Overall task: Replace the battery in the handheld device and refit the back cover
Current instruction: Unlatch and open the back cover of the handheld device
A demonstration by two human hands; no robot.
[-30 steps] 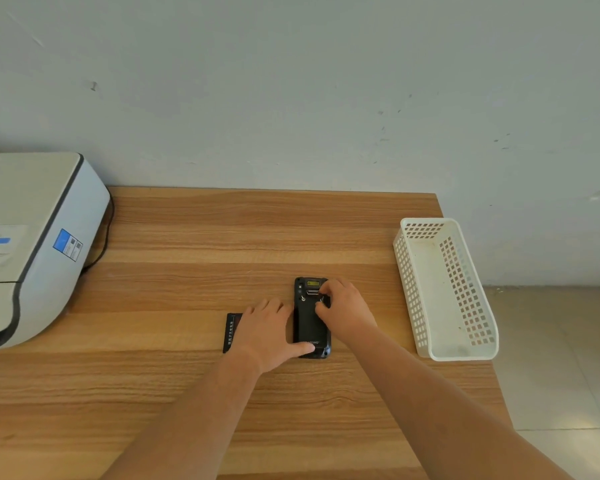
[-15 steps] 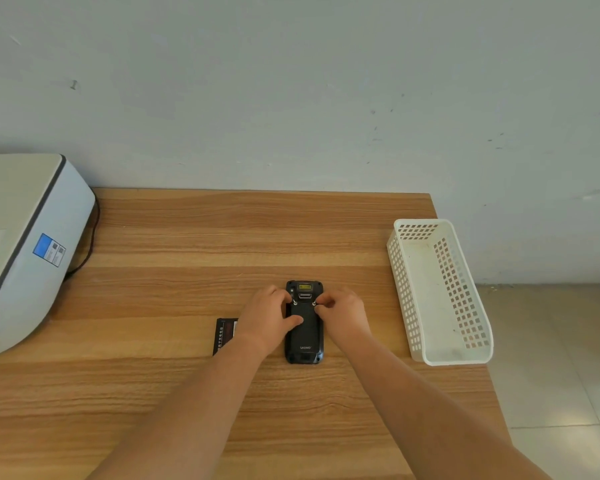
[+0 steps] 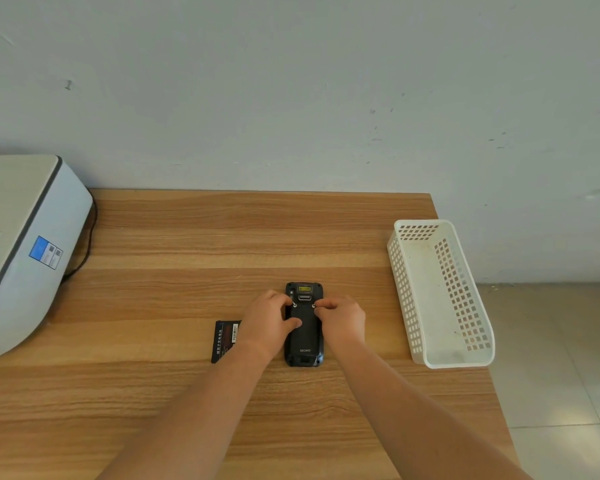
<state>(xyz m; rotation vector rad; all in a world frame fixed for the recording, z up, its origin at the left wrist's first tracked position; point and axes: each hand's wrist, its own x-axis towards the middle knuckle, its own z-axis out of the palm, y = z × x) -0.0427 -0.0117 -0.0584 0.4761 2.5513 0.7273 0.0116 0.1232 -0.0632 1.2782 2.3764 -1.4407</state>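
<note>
Device (image 3: 303, 336): face down mid-table (image 3: 187, 237), cover on | left hand (image 3: 269, 323): curled, thumb pressing cover | right hand (image 3: 342, 318): curled, fingertips on latch | battery (image 3: 225, 339): flat, just left of device

One handheld device (image 3: 304, 341), one loose battery (image 3: 225, 339), one white basket (image 3: 440, 362), one printer (image 3: 21, 244), two hands.

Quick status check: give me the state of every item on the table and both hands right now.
Handheld device: face down on the table, back cover on.
Two cover latches: fingertips on both; locked or not, cannot tell.
Loose battery: flat on the table, left of the device, partly behind the left wrist.
Left hand: thumb pressing the cover.
Right hand: fingertip at the right latch.
White basket: empty.
Printer: lid closed.
</note>
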